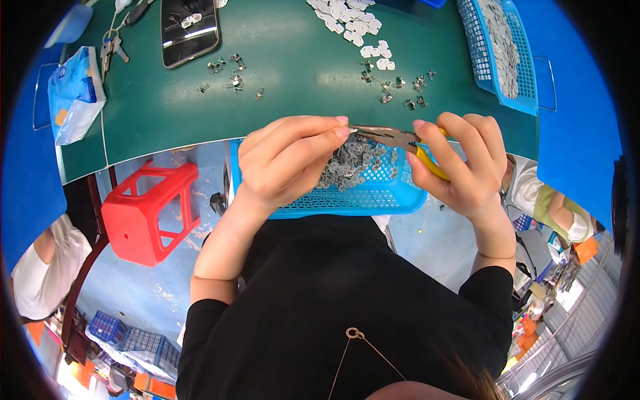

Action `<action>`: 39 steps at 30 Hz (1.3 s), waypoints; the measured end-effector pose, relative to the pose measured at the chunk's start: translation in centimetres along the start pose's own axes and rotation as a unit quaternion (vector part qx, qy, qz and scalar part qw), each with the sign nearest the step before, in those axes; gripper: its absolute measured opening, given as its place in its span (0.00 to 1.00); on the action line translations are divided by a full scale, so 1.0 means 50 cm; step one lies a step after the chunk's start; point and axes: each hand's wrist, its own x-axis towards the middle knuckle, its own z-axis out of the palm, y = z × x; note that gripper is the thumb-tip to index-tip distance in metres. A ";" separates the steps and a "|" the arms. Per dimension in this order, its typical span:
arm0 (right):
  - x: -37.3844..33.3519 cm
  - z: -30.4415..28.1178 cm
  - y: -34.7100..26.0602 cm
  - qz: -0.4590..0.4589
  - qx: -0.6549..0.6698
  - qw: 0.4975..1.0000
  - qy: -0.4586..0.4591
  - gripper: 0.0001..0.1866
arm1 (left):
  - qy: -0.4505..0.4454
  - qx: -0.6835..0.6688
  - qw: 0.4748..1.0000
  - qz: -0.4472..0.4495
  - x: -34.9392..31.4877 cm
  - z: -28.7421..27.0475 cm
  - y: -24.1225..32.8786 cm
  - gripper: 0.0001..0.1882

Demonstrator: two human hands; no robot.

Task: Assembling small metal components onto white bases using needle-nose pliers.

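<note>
Between its thumb and fingertips, my left hand pinches a small whitish piece, mostly hidden by the fingers. My right hand is wrapped round the yellow handles of a pair of pliers. Its metal jaws point left and meet the small piece at my left fingertips. Below both hands, a blue plastic basket holds many small grey metal parts. Beyond them on the green table lie small metal clips in a left group and a right group.
White flat pieces are piled at the table's far side. More fill a blue basket at the right. A phone, keys and a tissue pack lie at the left. A red stool stands on the floor; people sit on both sides.
</note>
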 end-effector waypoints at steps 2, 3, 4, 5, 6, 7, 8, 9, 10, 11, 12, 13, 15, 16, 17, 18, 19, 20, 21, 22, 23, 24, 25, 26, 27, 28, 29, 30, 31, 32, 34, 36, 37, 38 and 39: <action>-0.002 -0.005 0.002 -0.002 0.007 1.000 -0.011 0.18 | -0.015 -0.008 1.000 -0.013 0.005 -0.004 0.003 0.11; -0.002 -0.009 0.004 0.000 0.016 1.000 -0.015 0.19 | -0.015 -0.007 1.000 -0.013 0.003 -0.003 0.008 0.11; -0.002 -0.011 0.004 0.001 0.024 1.000 -0.019 0.19 | 0.013 -0.085 0.992 -0.095 0.000 0.002 0.015 0.11; -0.002 -0.011 0.003 0.001 0.024 1.000 -0.018 0.19 | 0.040 -0.161 0.971 -0.175 -0.004 0.007 0.022 0.10; -0.002 -0.012 0.001 0.008 0.032 0.999 -0.011 0.19 | 0.041 -0.160 0.971 -0.175 -0.009 0.012 0.028 0.10; -0.002 -0.012 0.000 0.016 0.039 0.999 -0.003 0.19 | 0.081 -0.266 0.929 -0.245 -0.015 0.018 0.034 0.10; -0.004 -0.011 0.000 0.016 0.039 0.999 -0.003 0.19 | 0.120 -0.368 0.869 -0.310 -0.019 0.021 0.037 0.09; -0.008 -0.009 -0.001 0.024 0.052 0.998 -0.006 0.19 | 0.119 -0.367 0.869 -0.309 -0.021 0.021 0.037 0.09; -0.010 -0.009 -0.001 0.033 0.065 0.997 -0.009 0.19 | 0.115 -0.364 0.874 -0.301 -0.024 0.019 0.036 0.09; -0.010 -0.009 -0.002 0.034 0.065 0.997 -0.009 0.19 | 0.111 -0.361 0.878 -0.294 -0.025 0.017 0.035 0.10; -0.007 -0.011 -0.003 0.053 0.074 0.996 -0.010 0.20 | 0.110 -0.362 0.878 -0.294 -0.025 0.015 0.032 0.10; -0.005 -0.014 -0.004 0.073 0.083 0.994 -0.011 0.20 | 0.098 -0.331 0.899 -0.271 -0.023 0.012 0.027 0.10; -0.003 -0.020 -0.006 0.070 0.074 0.995 -0.012 0.21 | 0.085 -0.298 0.918 -0.247 -0.022 0.009 0.023 0.10; -0.002 -0.023 -0.006 0.066 0.064 0.996 -0.013 0.21 | 0.082 -0.287 0.923 -0.242 -0.021 0.008 0.022 0.10; 0.001 -0.025 -0.006 0.067 0.063 0.996 -0.012 0.21 | 0.078 -0.277 0.928 -0.237 -0.019 0.008 0.021 0.10; 0.004 -0.026 -0.007 0.055 0.056 0.997 -0.013 0.22 | 0.077 -0.277 0.928 -0.236 -0.017 0.008 0.021 0.10; 0.006 -0.026 -0.008 0.042 0.048 0.998 -0.013 0.22 | 0.074 -0.270 0.933 -0.228 -0.015 0.008 0.021 0.10; 0.007 -0.026 -0.009 0.042 0.048 0.998 -0.013 0.22 | 0.072 -0.261 0.937 -0.219 -0.014 0.008 0.022 0.10; 0.008 -0.027 -0.011 0.042 0.039 0.998 -0.014 0.22 | 0.072 -0.261 0.938 -0.219 -0.014 0.008 0.021 0.10; 0.008 -0.027 -0.012 0.041 0.029 0.999 -0.016 0.22 | 0.069 -0.256 0.940 -0.213 -0.014 0.008 0.021 0.10; 0.008 -0.027 -0.013 0.041 0.030 0.999 -0.016 0.22 | 0.066 -0.251 0.943 -0.207 -0.014 0.008 0.021 0.10; 0.009 -0.028 -0.013 0.033 0.020 0.999 -0.018 0.22 | 0.066 -0.251 0.943 -0.208 -0.013 0.007 0.022 0.10; 0.009 -0.028 -0.012 0.025 0.011 0.999 -0.019 0.22 | 0.060 -0.238 0.948 -0.204 -0.011 0.005 0.025 0.10; 0.009 -0.029 -0.012 0.025 0.011 0.999 -0.019 0.22 | 0.054 -0.225 0.952 -0.200 -0.008 0.004 0.026 0.10; 0.010 -0.030 -0.012 0.021 0.004 1.000 -0.022 0.22 | 0.053 -0.226 0.952 -0.200 -0.005 0.003 0.027 0.10; 0.010 -0.031 -0.012 0.017 -0.003 1.000 -0.025 0.22 | 0.047 -0.210 0.958 -0.190 -0.004 0.002 0.028 0.10; 0.011 -0.032 -0.013 0.017 -0.003 1.000 -0.025 0.22 | 0.042 -0.194 0.963 -0.181 -0.002 0.000 0.028 0.10; 0.011 -0.034 -0.014 0.013 -0.012 0.999 -0.028 0.22 | 0.042 -0.194 0.963 -0.181 -0.001 -0.001 0.028 0.10; 0.011 -0.035 -0.015 0.009 -0.022 0.999 -0.032 0.21 | 0.039 -0.190 0.964 -0.181 -0.001 -0.002 0.027 0.10; 0.010 -0.035 -0.015 0.009 -0.022 0.999 -0.032 0.21 | 0.037 -0.187 0.965 -0.182 0.000 -0.003 0.027 0.10; 0.010 -0.036 -0.014 0.004 -0.025 0.999 -0.027 0.21 | 0.038 -0.188 0.964 -0.185 0.000 -0.002 0.028 0.10; 0.010 -0.036 -0.014 0.003 -0.025 0.999 -0.027 0.21 | 0.039 -0.189 0.963 -0.188 0.001 -0.001 0.029 0.10; 0.010 -0.035 -0.013 0.002 -0.025 0.999 -0.027 0.21 | 0.036 -0.187 0.964 -0.187 0.001 -0.001 0.029 0.10; 0.011 -0.034 -0.013 0.002 -0.025 0.999 -0.027 0.21 | 0.035 -0.184 0.965 -0.186 0.001 -0.001 0.029 0.10; 0.011 -0.032 -0.012 -0.004 -0.022 0.999 -0.025 0.21 | 0.034 -0.184 0.965 -0.186 0.000 -0.001 0.030 0.10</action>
